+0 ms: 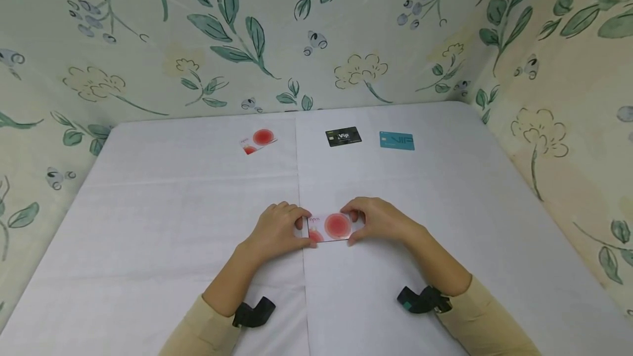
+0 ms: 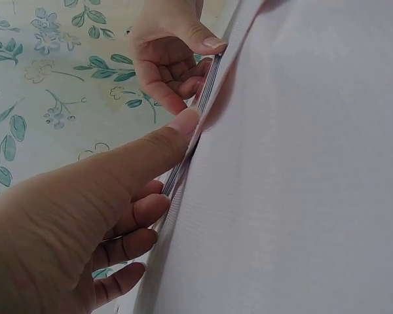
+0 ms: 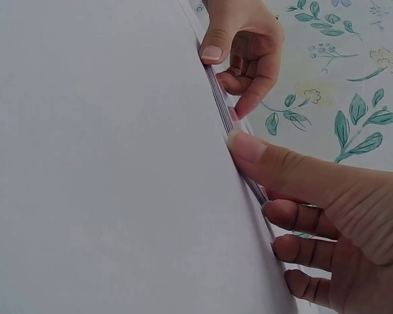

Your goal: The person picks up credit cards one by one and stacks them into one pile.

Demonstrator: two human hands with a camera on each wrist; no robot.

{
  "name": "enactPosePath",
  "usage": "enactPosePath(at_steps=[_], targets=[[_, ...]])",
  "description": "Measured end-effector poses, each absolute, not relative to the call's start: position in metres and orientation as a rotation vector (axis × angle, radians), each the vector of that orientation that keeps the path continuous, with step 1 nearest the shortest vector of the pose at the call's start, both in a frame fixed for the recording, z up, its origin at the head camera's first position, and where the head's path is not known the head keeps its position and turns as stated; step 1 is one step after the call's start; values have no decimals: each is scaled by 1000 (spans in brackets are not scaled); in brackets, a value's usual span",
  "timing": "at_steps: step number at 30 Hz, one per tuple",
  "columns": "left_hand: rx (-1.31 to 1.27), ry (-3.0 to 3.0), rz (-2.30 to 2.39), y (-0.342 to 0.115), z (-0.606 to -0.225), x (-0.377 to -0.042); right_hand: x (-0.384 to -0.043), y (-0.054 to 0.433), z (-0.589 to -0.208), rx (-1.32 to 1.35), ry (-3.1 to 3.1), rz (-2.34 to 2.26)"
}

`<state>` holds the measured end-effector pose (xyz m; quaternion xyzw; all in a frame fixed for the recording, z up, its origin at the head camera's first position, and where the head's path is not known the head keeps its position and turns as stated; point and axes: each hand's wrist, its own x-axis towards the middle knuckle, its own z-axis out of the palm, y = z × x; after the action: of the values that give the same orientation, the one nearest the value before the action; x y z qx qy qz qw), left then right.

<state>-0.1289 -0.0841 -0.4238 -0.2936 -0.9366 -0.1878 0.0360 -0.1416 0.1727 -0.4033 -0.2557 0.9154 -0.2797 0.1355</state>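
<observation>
A small stack of cards (image 1: 338, 226) lies on the white cloth in front of me, its top card white with red circles. My left hand (image 1: 278, 231) pinches the stack's left end between thumb and fingers. At the opposite end, my right hand (image 1: 383, 221) grips it the same way. Seen edge-on in the right wrist view, the stack (image 3: 219, 98) shows several thin layers held between the two thumbs and the fingers behind. The left wrist view has the same layered edge (image 2: 211, 78), low against the cloth.
Farther back on the white-covered table (image 1: 198, 224) lie three single cards: a white one with red circles (image 1: 263, 137), a black Vip card (image 1: 343, 136) and a blue VIP card (image 1: 397, 140). Leaf-patterned fabric (image 1: 247, 32) rises behind and at the sides.
</observation>
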Motion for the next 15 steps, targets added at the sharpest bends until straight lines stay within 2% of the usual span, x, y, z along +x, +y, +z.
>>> enactPosePath(at_steps=[15], targets=[[-798, -2902, -849, -89, -419, -130, -149, 186, -401, -704, 2492, -1040]])
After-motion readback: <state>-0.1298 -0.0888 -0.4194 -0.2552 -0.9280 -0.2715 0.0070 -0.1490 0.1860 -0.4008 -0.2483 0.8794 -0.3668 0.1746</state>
